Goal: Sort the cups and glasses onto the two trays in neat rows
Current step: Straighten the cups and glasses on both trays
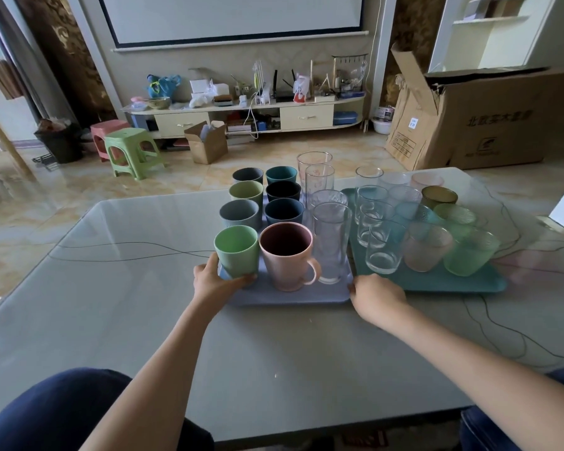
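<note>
A lavender tray [293, 296] holds two rows of coloured plastic cups, with a light green cup [236, 252] and a pink handled mug [287, 255] nearest me, and a row of tall clear glasses [331, 242] along its right side. To the right, a teal tray [437, 281] carries rows of clear and tinted short glasses [385, 247]. My left hand [214, 281] grips the lavender tray's near left corner, next to the green cup. My right hand [376, 296] grips that tray's near right corner, between the two trays.
The trays sit on a grey glass-topped table [144, 288] with thin dark line patterns. My knees show below its near edge. On the floor beyond stand a green stool [132, 151], a small open box [205, 141] and a large cardboard box [469, 122].
</note>
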`<state>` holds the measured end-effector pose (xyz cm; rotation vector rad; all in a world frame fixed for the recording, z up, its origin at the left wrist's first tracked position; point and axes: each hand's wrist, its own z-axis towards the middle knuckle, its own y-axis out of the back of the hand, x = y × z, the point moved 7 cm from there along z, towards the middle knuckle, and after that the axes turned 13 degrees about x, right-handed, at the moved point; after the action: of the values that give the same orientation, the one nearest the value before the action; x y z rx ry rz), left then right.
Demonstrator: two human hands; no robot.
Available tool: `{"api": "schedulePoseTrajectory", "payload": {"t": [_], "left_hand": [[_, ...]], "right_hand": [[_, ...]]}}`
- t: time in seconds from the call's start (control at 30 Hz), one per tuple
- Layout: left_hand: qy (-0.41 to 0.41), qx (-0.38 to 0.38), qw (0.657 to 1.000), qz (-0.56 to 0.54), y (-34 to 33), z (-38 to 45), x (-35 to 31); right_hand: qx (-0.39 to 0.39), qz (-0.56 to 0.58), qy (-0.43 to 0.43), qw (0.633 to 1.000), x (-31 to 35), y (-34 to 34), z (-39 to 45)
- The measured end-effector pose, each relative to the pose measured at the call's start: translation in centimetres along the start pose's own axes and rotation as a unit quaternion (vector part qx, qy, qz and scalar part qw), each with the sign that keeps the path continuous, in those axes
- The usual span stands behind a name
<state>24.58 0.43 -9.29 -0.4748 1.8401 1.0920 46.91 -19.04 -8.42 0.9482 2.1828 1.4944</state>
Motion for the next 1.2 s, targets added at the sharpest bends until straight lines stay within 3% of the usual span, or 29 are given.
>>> {"api": "schedulePoseTrajectory", "payload": {"t": [0.4, 0.5, 0.6, 0.67, 0.83, 0.97, 1.2], "left_hand": [[0.010, 0.033, 0.999, 0.012, -0.1, -0.3, 0.4], [0.010, 0.044, 0.996, -0.080, 1.1, -0.2, -0.1], [0.014, -0.022, 0.983, -0.184, 4.6, 1.6, -0.6], [-0.004, -0.045, 0.985, -0.169, 6.2, 3.1, -2.1], [-0.008, -0.016, 0.998, -0.055, 6.1, 6.1, -6.1], [0.006, 0.014, 0.999, -0.047, 5.7, 7.7, -7.0], [0.002, -0.005, 0.997, -0.071, 6.1, 7.8, -6.7]], "right_hand": [[-0.001, 0.016, 0.028, 0.999, -0.1, 0.2, -0.6], [0.005, 0.013, 0.033, 0.999, -0.2, 0.0, -0.5], [0.005, 0.008, 0.034, 0.999, -0.4, -0.4, -0.2], [0.000, 0.005, 0.036, 0.999, -0.4, -0.4, -0.1], [-0.011, 0.004, 0.052, 0.999, -0.3, -0.4, 0.3], [-0.022, 0.010, 0.056, 0.998, -0.6, -0.7, 0.7], [-0.037, 0.025, 0.067, 0.997, -0.8, -0.8, 1.0]]}}
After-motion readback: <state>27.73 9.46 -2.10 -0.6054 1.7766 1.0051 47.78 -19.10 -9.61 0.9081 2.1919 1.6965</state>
